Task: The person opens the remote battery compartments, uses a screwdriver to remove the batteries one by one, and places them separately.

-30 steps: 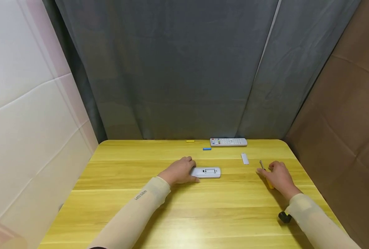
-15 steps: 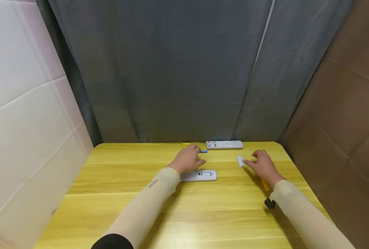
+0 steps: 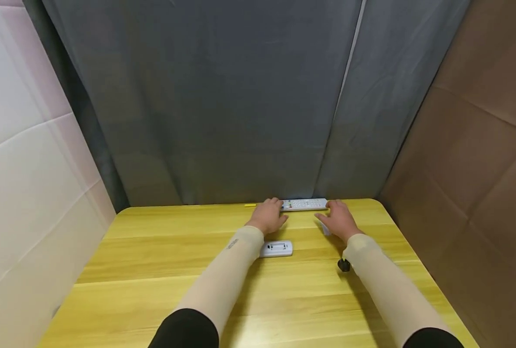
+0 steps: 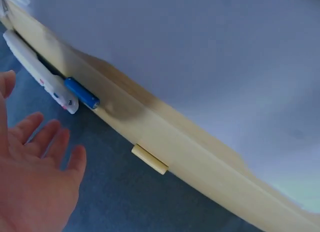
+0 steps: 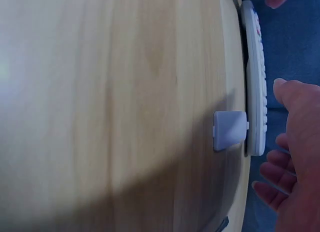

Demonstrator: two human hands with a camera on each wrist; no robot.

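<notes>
Both hands reach to the far edge of the worktop (image 3: 153, 270), toward a white remote (image 3: 306, 204) lying button side up at 12 o'clock, against the grey curtain (image 3: 223, 106).

The left hand (image 3: 268, 216) is at the remote's left end, fingers spread and relaxed, grasping nothing; the left wrist view shows the open palm (image 4: 35, 177) just short of the remote's tip (image 4: 42, 79). A blue battery (image 4: 81, 93) lies just beside that tip, and a yellow battery (image 4: 149, 159) sits further along the edge, at 9 o'clock from the hand.

The right hand (image 3: 338, 220) is at the remote's right end, fingers loosely extended and holding nothing. In the right wrist view its fingers (image 5: 287, 142) are near the remote (image 5: 255, 82), with a small white cover (image 5: 230, 129) touching the remote's side.

A second remote (image 3: 276, 249) lies back side up at 6 o'clock from the left hand, its battery bay open. A small black thing (image 3: 343, 265) sits against the right sleeve (image 3: 384, 285).
</notes>
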